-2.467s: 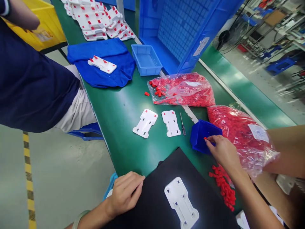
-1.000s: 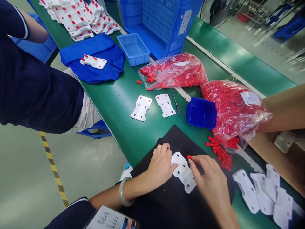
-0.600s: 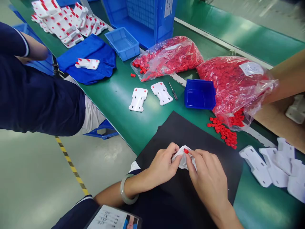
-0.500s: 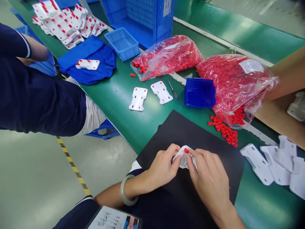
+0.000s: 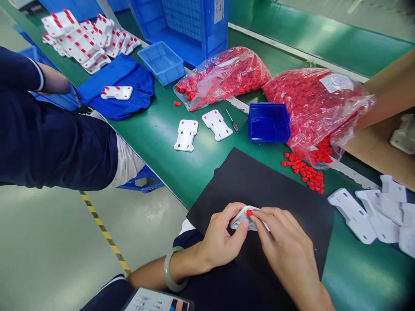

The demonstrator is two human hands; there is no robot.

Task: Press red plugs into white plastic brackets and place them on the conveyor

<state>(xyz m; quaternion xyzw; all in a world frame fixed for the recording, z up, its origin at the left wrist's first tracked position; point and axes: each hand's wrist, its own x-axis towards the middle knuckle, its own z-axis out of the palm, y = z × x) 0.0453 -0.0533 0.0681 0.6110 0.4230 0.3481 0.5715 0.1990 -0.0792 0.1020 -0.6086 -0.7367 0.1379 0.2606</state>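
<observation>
My left hand (image 5: 223,235) is closed on a white plastic part (image 5: 240,219), which it holds tilted above a black mat (image 5: 223,185). Between thumb and fingers, my right hand (image 5: 282,235) pinches a small red plastic piece (image 5: 249,212) against the part's upper edge. My fingers hide much of the white part, so I cannot tell whether the red piece sits in a slot. Loose red pieces (image 5: 306,172) spill from a clear bag (image 5: 311,108) beyond the mat.
White parts (image 5: 353,216) lie at right. Two more (image 5: 186,135) with red pieces, a screwdriver (image 5: 232,121) and a dark blue bin (image 5: 269,123) lie ahead. Another red-filled bag (image 5: 227,77) is behind. A person (image 5: 55,134) stands at left, near a blue cloth (image 5: 139,88).
The white part has tilted in my left hand, and more of its edge shows. My right fingers still press the red piece at its upper edge. The whole view has shifted slightly.
</observation>
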